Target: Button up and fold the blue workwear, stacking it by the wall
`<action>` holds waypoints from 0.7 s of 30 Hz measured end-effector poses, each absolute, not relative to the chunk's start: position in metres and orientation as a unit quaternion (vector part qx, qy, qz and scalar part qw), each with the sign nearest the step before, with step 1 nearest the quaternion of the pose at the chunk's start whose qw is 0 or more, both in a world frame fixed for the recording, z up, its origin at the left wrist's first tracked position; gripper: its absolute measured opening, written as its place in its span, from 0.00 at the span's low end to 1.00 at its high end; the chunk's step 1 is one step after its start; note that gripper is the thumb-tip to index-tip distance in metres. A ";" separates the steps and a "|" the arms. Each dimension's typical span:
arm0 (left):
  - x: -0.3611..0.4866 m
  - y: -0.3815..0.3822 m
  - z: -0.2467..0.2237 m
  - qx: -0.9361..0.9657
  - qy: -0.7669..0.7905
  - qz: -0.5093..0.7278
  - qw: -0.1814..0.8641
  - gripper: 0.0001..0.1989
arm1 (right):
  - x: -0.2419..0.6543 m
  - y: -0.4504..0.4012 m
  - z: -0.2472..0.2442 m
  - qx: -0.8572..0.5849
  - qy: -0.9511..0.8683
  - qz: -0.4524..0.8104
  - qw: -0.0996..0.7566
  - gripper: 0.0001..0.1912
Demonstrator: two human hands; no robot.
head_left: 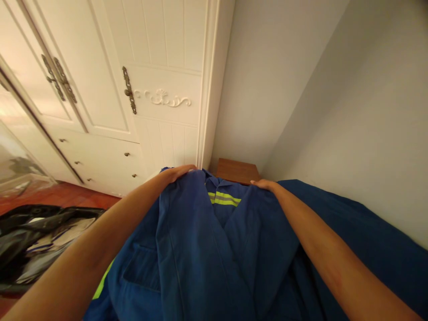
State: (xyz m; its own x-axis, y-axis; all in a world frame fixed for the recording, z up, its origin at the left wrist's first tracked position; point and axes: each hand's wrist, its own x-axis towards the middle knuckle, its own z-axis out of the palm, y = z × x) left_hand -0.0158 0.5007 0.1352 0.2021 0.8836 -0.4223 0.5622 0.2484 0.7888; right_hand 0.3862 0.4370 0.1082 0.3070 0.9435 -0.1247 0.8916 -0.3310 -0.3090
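A blue work jacket (200, 240) with yellow-and-grey reflective strips fills the lower middle of the head view. My left hand (182, 171) grips its left shoulder edge, fingers closed over the cloth. At the other shoulder, my right hand (265, 184) pinches the fabric, with the thumb on top. Between the two hands the collar lies open, and a reflective strip (227, 199) shows inside it. A flapped pocket (142, 267) is visible at the lower left of the garment. Most of my fingertips are hidden behind the cloth.
White wardrobe doors (100, 58) and drawers (103, 165) stand ahead on the left. An open suitcase (50, 240) with folded clothes lies on the reddish floor (107, 202). A brown wooden piece (236, 170) sits in the wall corner. Dark blue fabric (361, 236) spreads along the right wall.
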 end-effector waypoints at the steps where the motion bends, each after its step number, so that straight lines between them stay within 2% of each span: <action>1: -0.015 0.500 0.136 0.584 0.606 0.158 0.517 0.18 | 0.391 0.434 0.107 -0.802 -0.564 0.165 0.106 0.18; 4: -0.015 0.500 0.136 0.566 0.607 0.168 0.532 0.17 | 0.396 0.429 0.102 -0.799 -0.539 0.200 0.175 0.17; 7: -0.017 0.499 0.132 0.565 0.585 0.213 0.541 0.14 | 0.396 0.423 0.105 -0.778 -0.526 0.182 0.291 0.16; 11: -0.025 0.490 0.128 0.570 0.525 0.333 0.537 0.18 | 0.405 0.403 0.123 -0.700 -0.524 0.182 0.449 0.21; 13: -0.032 0.483 0.125 0.565 0.504 0.381 0.531 0.16 | 0.414 0.387 0.133 -0.664 -0.516 0.191 0.507 0.24; 17: -0.045 0.473 0.119 0.543 0.497 0.415 0.534 0.11 | 0.429 0.349 0.150 -0.617 -0.502 0.234 0.559 0.34; 21: -0.047 0.470 0.117 0.528 0.508 0.415 0.539 0.12 | 0.434 0.321 0.163 -0.582 -0.493 0.331 0.555 0.43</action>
State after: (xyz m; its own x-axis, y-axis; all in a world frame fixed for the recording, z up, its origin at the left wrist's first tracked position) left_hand -0.0471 0.4696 0.1172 0.1394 0.9841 -0.1103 0.0893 0.0984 0.9911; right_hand 0.4342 0.3214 0.1628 0.2940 0.9421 0.1613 0.2065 0.1022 -0.9731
